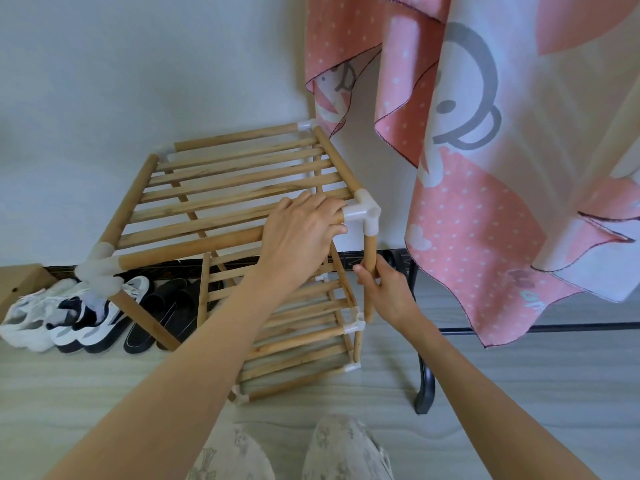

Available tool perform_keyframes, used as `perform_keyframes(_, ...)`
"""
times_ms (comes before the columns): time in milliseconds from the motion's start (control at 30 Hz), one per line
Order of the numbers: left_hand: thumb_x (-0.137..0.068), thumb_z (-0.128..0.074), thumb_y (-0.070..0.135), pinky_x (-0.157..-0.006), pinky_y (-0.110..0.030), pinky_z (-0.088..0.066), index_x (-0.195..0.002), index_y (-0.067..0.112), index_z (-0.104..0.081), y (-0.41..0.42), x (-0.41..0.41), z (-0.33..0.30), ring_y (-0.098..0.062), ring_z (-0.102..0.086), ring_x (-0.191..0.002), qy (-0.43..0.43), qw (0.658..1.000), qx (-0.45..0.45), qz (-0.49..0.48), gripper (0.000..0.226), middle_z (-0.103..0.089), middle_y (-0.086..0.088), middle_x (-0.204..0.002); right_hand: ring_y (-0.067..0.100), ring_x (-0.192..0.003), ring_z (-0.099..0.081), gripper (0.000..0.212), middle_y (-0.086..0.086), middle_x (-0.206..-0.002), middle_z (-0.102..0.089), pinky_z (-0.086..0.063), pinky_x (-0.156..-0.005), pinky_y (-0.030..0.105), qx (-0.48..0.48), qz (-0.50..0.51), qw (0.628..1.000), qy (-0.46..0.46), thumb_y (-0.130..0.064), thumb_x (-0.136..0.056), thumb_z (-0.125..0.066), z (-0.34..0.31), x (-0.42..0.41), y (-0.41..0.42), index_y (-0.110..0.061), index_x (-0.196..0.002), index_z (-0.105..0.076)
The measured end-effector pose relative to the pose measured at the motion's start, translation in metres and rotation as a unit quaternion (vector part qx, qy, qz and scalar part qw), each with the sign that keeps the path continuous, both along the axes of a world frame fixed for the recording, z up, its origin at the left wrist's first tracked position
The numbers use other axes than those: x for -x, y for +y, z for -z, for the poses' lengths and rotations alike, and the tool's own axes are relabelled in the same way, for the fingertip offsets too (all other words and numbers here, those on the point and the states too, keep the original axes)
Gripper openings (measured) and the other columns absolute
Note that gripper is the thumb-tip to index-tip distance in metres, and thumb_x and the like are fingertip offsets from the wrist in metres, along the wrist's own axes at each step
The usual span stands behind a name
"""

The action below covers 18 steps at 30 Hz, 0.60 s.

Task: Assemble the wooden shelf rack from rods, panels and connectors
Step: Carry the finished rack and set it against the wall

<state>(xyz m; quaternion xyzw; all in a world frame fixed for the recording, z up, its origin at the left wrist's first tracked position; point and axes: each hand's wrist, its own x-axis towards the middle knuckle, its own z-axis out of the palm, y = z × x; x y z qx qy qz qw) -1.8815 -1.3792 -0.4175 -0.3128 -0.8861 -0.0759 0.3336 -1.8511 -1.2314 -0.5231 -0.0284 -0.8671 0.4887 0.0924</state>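
A wooden shelf rack stands against the wall with a slatted top panel (221, 188) and lower slatted shelves (298, 344) beneath it. White plastic connectors join the rods at the corners; the front right connector (363, 216) is closest to me. My left hand (304, 233) grips the front top rod (194, 249) right beside that connector. My right hand (384, 289) holds the vertical rod (370, 271) that hangs down from the same connector. That rod's lower end sits just beside the connector of the shelf below (356, 327).
Several shoes (69, 317) lie on the floor left of the rack, beside a cardboard box (17, 282). A pink patterned cloth (502, 150) hangs at the right over a black metal stand (426, 386). My knees show at the bottom edge.
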Motion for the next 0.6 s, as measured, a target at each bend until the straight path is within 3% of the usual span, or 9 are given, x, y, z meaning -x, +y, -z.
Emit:
perform_keyframes(133,-0.081,-0.070,0.024,-0.070,-0.034,-0.042,-0.107,0.011,-0.067,0.006,0.002,-0.001,-0.029,-0.061,-0.091,-0.012,1.000,-0.001,-0.005,0.030,-0.069,-0.005,-0.096,0.029,-0.086,-0.063,0.028,0.014,-0.084,-0.062,-0.049,-0.079,0.041,0.024,0.006,1.000,0.007,-0.029,-0.095,-0.049,0.003,0.004,0.004,-0.002,-0.091,-0.054)
perform_keyframes(333,-0.085,-0.065,0.023,-0.076,-0.035,-0.040,-0.114,0.011,-0.065,0.011,0.005,-0.003,-0.029,-0.059,-0.098,-0.039,0.999,-0.003,-0.005,0.031,-0.067,-0.006,-0.103,0.028,-0.082,-0.060,0.028,0.011,-0.079,-0.062,-0.044,-0.075,0.028,0.046,0.009,0.999,0.028,-0.026,-0.093,-0.054,0.008,0.012,0.010,0.001,-0.087,-0.056)
perform_keyframes(433,-0.081,-0.062,0.016,-0.073,-0.031,-0.033,-0.109,0.011,-0.066,0.013,0.006,0.003,-0.028,-0.058,-0.087,0.022,1.000,0.006,0.017,0.029,-0.067,-0.005,-0.095,0.034,-0.080,-0.057,0.029,0.022,-0.081,-0.059,-0.043,-0.072,0.030,0.053,0.018,0.998,0.042,-0.025,-0.093,-0.055,0.015,0.016,0.013,0.003,-0.085,-0.056)
perform_keyframes(500,-0.081,-0.058,0.005,-0.074,-0.032,-0.032,-0.109,0.010,-0.065,0.012,-0.003,0.013,-0.025,-0.051,-0.091,0.070,0.996,-0.028,0.039,0.029,-0.064,-0.005,-0.099,0.033,-0.079,-0.055,0.027,0.022,-0.082,-0.059,-0.042,-0.071,0.029,0.059,0.022,0.997,0.044,-0.025,-0.093,-0.055,0.018,0.019,0.014,0.001,-0.086,-0.056)
perform_keyframes(600,-0.086,-0.046,-0.001,-0.072,-0.034,-0.034,-0.102,0.011,-0.064,0.006,-0.024,0.049,-0.023,-0.049,-0.086,0.116,0.988,-0.049,0.089,0.026,-0.063,-0.007,-0.095,0.018,-0.068,-0.054,0.027,0.017,-0.077,-0.060,-0.040,-0.063,0.019,0.051,0.025,0.997,0.047,-0.025,-0.093,-0.056,0.021,0.022,0.014,0.001,-0.086,-0.059)
